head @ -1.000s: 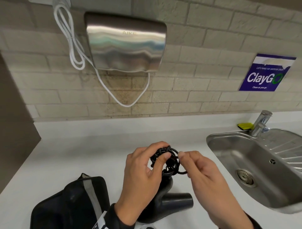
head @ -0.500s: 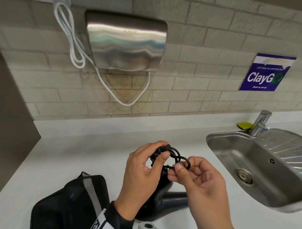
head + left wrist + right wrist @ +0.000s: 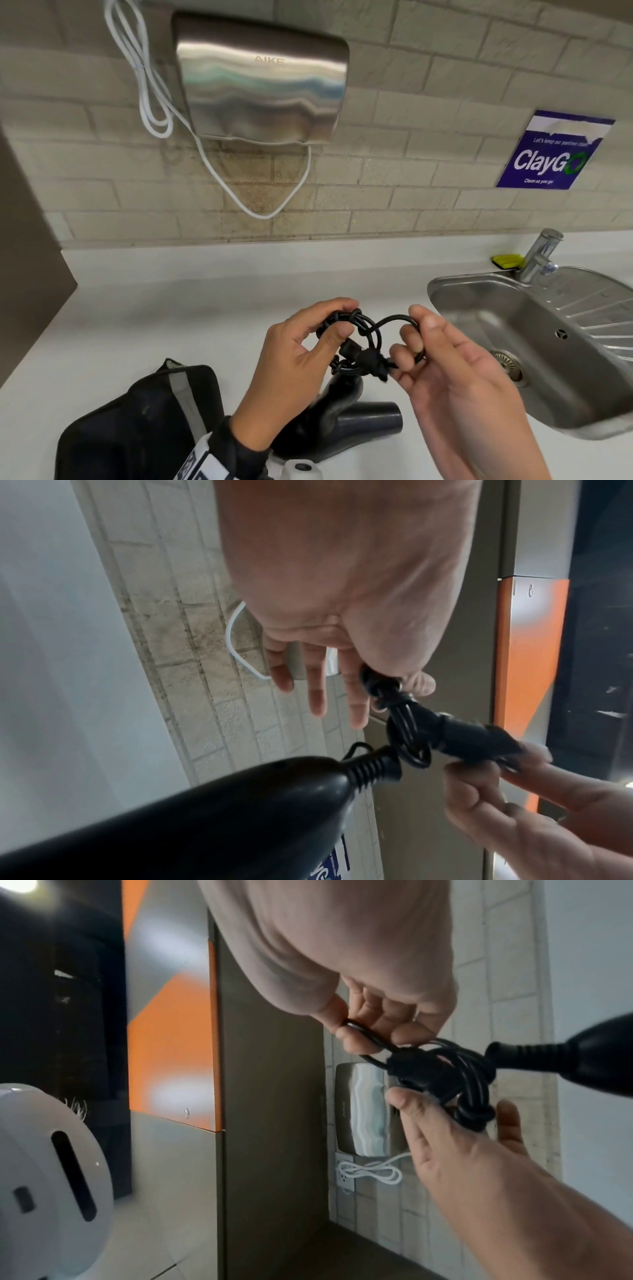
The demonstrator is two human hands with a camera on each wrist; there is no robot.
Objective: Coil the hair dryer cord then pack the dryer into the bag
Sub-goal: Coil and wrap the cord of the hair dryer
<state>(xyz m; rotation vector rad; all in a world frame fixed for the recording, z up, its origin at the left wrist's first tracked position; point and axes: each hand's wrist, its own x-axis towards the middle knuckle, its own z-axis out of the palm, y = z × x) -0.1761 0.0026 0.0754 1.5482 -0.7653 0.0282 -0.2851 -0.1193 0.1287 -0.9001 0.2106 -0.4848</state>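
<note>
A black hair dryer (image 3: 346, 416) rests on the white counter (image 3: 171, 308), its handle (image 3: 212, 813) pointing up between my hands. Its black cord (image 3: 352, 339) is bundled in a small coil above the handle. My left hand (image 3: 301, 353) pinches the coil between thumb and forefinger; the other fingers (image 3: 316, 693) stay straight. My right hand (image 3: 442, 370) holds one loop (image 3: 397, 320) of the cord, drawn out to the right, with the plug (image 3: 469, 739) by its fingers. The black bag (image 3: 137, 425) lies at the lower left, beside my left wrist.
A steel sink (image 3: 534, 346) with a tap (image 3: 541, 255) is set into the counter on the right, with a yellow sponge (image 3: 507, 261) behind it. A steel hand dryer (image 3: 260, 85) with a white cable (image 3: 150, 85) hangs on the brick wall.
My right hand has drawn a loop of cord out to the right, away from the coil. My left hand keeps its pinch on the bundle in the same place.
</note>
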